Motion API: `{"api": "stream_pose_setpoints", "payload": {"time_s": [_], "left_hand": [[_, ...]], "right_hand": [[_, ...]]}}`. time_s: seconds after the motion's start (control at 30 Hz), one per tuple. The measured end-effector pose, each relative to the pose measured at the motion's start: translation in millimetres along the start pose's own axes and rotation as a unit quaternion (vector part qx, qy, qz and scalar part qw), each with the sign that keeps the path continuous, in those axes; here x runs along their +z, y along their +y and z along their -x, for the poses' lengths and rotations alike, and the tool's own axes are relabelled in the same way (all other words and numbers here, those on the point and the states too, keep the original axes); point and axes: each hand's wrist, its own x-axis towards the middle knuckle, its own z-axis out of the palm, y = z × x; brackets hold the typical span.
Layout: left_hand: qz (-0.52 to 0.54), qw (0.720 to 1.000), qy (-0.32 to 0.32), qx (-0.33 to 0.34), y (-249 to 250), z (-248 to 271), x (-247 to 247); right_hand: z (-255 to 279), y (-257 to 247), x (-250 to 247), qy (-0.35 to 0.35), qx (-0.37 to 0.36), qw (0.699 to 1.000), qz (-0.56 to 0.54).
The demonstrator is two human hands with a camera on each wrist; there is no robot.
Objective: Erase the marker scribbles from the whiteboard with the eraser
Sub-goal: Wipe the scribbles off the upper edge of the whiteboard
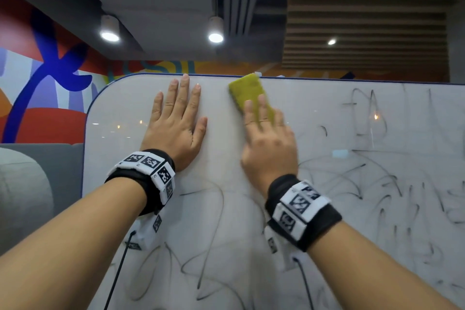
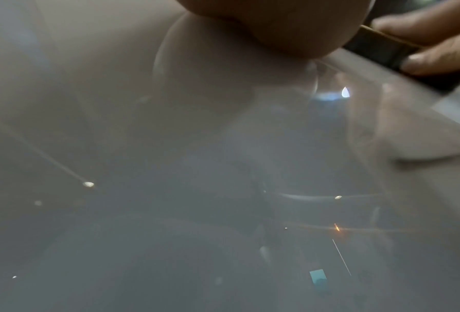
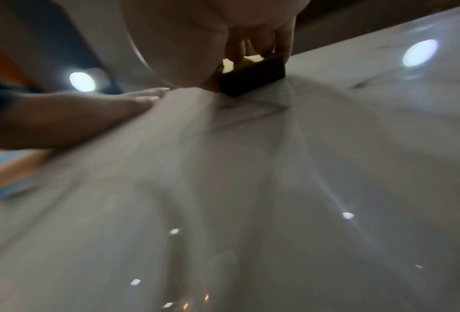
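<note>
Yellow-backed rectangular eraser (image 1: 249, 94) near glossy whiteboard's (image 1: 327, 113) top edge: right hand (image 1: 268, 143) grips it; left hand (image 1: 176, 123) beside, flat, fingers spread.

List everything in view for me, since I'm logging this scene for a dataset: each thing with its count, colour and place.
whiteboard: one, white with a blue edge, fills the lower view.
marker scribbles: many, black, across the board's right and lower parts; the top left area looks clean.
eraser: one, yellow-green top with a dark base, flat on the board near its top edge.
ceiling lights: three lit, white, overhead.
wall mural: one, red, blue and orange, behind the board on the left.
sofa: one, grey, at lower left.
wristbands: two, black with black-and-white markers, one on each wrist.
left hand: flat on the board, fingers straight.
right hand: grip on the eraser.
</note>
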Motion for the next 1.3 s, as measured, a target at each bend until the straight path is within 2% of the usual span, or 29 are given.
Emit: {"api": "stream_pose_setpoints", "payload": {"time_s": [0.13,0.27,0.3,0.43,0.5,0.6,0.67,0.77,0.83,0.9,0.97,1.07,1.17,1.3], "left_hand": [[0.0,1.0,-0.002,-0.002,2,0,1],[-0.004,1.0,-0.001,-0.01,5,-1,6],[-0.003,1.0,-0.001,-0.01,5,-1,6],[0.001,1.0,-0.005,-0.005,4,-1,7],[0.002,1.0,-0.008,-0.002,3,0,7],[0.003,1.0,-0.001,0.004,2,1,3],[0.004,1.0,-0.007,0.0,3,2,2],[0.006,1.0,-0.014,-0.006,4,2,2],[0.001,1.0,-0.019,-0.006,5,2,3],[0.0,1.0,-0.022,-0.009,6,1,4],[0.0,1.0,-0.026,-0.013,7,1,5],[0.008,0.999,-0.044,-0.02,10,1,1],[0.043,0.996,-0.075,-0.014,5,1,-8],[0.02,0.998,-0.056,0.022,-27,35,-12]], "right_hand": [[-14,52,-13,-0.003,0.111,0.994,0.004],[-14,31,-9,0.013,0.162,0.987,0.004],[-10,15,-6,0.014,0.146,0.989,0.001],[18,-46,10,0.019,0.009,1.0,-0.016],[23,-49,9,0.006,-0.019,1.0,-0.018],[14,-18,5,0.005,-0.037,0.999,-0.012],[4,16,2,0.021,0.011,1.0,-0.009],[-7,66,-9,0.022,0.121,0.992,-0.004],[-10,78,-13,0.014,0.176,0.984,-0.01],[-10,68,-11,0.026,0.196,0.98,-0.007],[-7,40,-6,0.02,0.176,0.984,-0.014],[12,-15,7,0.051,0.08,0.995,-0.024],[34,-63,21,0.046,0.0,0.998,-0.03],[40,-63,22,0.04,-0.059,0.997,-0.004]]}}
